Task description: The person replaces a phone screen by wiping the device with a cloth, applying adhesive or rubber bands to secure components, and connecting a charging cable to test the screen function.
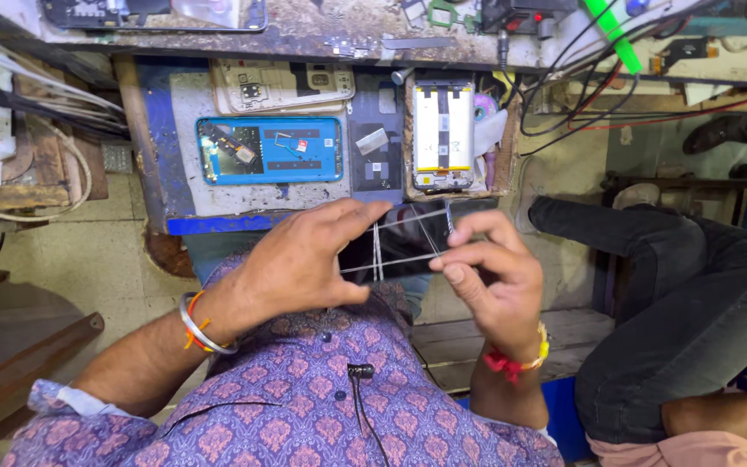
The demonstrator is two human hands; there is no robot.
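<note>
Dark phone (395, 251), bound with thin rubber bands, sits just below the blue back cover (270, 150), left hand (300, 259) gripping its end while right hand (494, 281) fingers pinch a band, apparently clamping its screen.

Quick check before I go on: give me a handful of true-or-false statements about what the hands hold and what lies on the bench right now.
1. Both hands hold a dark phone wrapped with thin bands. True: the left hand and right hand grip the dark phone, with bands crossing it.
2. The blue phone shell lies closed, face down. False: the blue phone shell lies open, its inside showing.
3. An opened phone with a pale battery lies right of the blue shell. True: the opened phone.
4. The left wrist is bare. False: a metal bangle and orange thread sit on it.
5. Another person's leg in dark trousers shows at right. True: the leg.
</note>
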